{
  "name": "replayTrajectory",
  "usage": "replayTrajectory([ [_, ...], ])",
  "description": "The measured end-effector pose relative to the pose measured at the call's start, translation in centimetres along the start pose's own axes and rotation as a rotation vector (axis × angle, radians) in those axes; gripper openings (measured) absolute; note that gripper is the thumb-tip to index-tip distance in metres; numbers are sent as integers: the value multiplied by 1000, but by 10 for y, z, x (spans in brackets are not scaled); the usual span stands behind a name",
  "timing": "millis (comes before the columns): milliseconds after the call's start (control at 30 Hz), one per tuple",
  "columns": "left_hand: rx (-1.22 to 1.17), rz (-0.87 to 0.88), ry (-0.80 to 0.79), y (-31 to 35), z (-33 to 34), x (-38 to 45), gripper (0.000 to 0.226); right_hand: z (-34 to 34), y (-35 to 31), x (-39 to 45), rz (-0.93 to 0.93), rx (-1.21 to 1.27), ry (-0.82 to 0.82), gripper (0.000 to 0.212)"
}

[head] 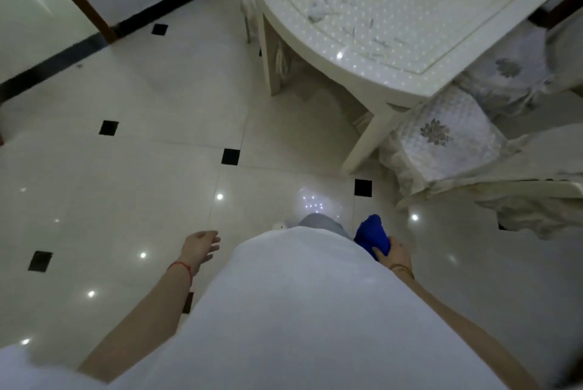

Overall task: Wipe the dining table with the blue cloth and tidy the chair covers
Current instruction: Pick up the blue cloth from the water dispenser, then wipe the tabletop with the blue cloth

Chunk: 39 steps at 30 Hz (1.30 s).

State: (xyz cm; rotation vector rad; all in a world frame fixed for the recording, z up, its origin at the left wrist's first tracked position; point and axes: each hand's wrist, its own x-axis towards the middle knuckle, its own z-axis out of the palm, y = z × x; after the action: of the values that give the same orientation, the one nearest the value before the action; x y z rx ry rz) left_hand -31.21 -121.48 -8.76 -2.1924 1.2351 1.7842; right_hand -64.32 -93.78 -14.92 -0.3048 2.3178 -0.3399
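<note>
Fingers of the right hand (394, 252) clutch the bunched blue cloth (370, 235) at hip level while the left hand (200, 247) hangs open and empty, well short of the dining table (394, 26), whose splayed leg (369, 140) and draped chair covers (448, 134) could trip a step, though bare floor (142, 168) lies left.

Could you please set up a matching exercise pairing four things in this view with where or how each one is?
Things:
1. blue cloth
2. left hand
3. dining table
4. chair cover

States:
A. open, holding nothing
B. bunched in the right hand
C. quilted, tucked beside the table leg
D. white, top bare

Pairs: 1-B, 2-A, 3-D, 4-C
</note>
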Motion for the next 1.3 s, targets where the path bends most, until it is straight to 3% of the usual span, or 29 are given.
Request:
replayTrajectory([
  [267,223,62,-103,164,22,87,34,-24,-82,74,191,129,59,35],
  [400,351,124,-81,239,44,117,32,-76,-161,117,46,147,162,42],
  [600,586,595,-54,384,82,131,21,-168,-271,152,-302,138,382,28],
  [667,608,758,-71,427,96,132,19,-195,-305,153,-381,147,531,28],
  [800,778,1078,-152,496,123,131,23,-229,-355,172,-428,140,888,30],
  [867,900,1233,-213,521,135,135,25,-235,-369,194,-364,76,970,33],
  [933,1046,1387,-256,537,146,143,27,-232,-379,219,-286,22,961,38],
  [1033,1219,1550,-267,545,161,160,33,-207,-388,254,-206,-22,698,55],
  [1133,1317,1580,-241,538,169,173,39,-167,-389,265,-167,-151,486,69],
  [1300,1372,1504,-126,529,178,179,47,-179,-356,280,-156,-287,446,68],
])
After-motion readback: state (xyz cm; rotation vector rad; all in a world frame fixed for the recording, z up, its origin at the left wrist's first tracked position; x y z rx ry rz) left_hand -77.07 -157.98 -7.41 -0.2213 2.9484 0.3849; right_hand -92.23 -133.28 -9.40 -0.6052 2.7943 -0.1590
